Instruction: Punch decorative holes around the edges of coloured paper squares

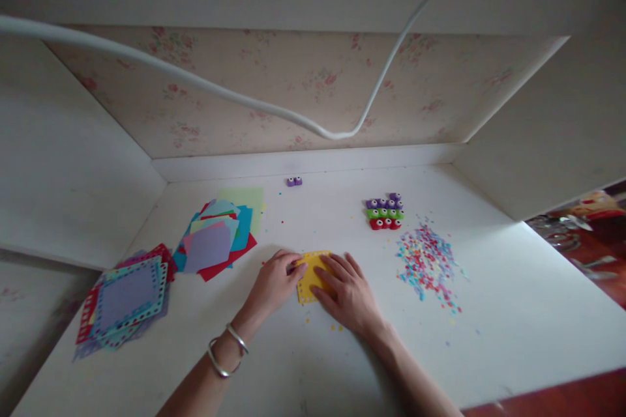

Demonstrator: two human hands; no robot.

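Observation:
A yellow sheet of paper (310,273) with small holes punched along its edges lies on the white tabletop. My left hand (274,281) is at its upper left edge, thumb and fingers closed together on the paper. Two silver bangles circle that wrist. My right hand (349,292) lies palm down over the right part of the sheet, its fingers spread out and covering that side. A few yellow paper dots (337,328) are scattered just below the sheet.
On the left are a stack of hole-edged coloured paper (128,296) and a pile of plain coloured paper (209,249). Small craft punches (385,213) stand in rows, two purple punches (294,181) by the wall. Confetti (428,260) lies right; a white cable (220,99) hangs across.

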